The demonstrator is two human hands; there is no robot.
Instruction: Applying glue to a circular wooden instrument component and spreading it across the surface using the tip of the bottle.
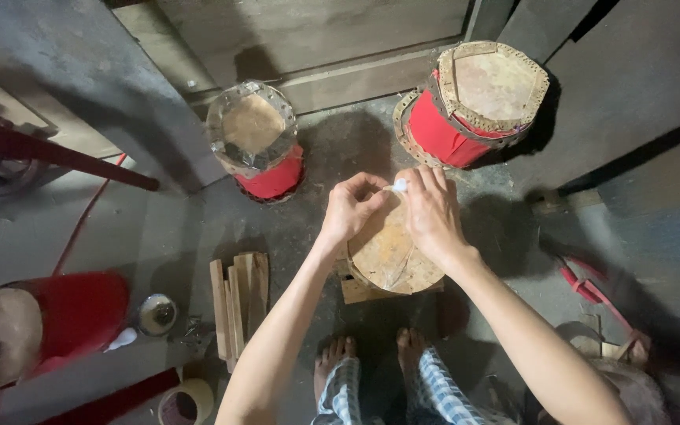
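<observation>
- A round drum [391, 253] with a pale skin top is seen on the floor [198, 228], just in front of the person's bare feet [371, 354].
- The left hand [349, 208] is held over the far rim of that drum, its fingers pinched narrowly together against the fingers of the other hand.
- The right hand [432, 211] is laid over the drum's far edge, and a small white object [399, 186] is gripped between its thumb and fingertips; what that object is cannot be told.
- The two hands are brought together so that their fingertips touch at the white object.
- A wooden piece [360, 291] is seen under the near left side of the drum.
- A bundle of wooden slats [238, 303] is laid on the floor to the left of the drum, near the left forearm.
- Two red-sided drums are placed beyond the hands: one upright at the middle left [257, 145], one tilted at the upper right [474, 102].
- A larger red drum [41, 323] is lying at the lower left, with a small round metal bowl [157, 313] just beside it.
- A roll of tape [186, 401] is seen at the bottom edge, near the left elbow.
</observation>
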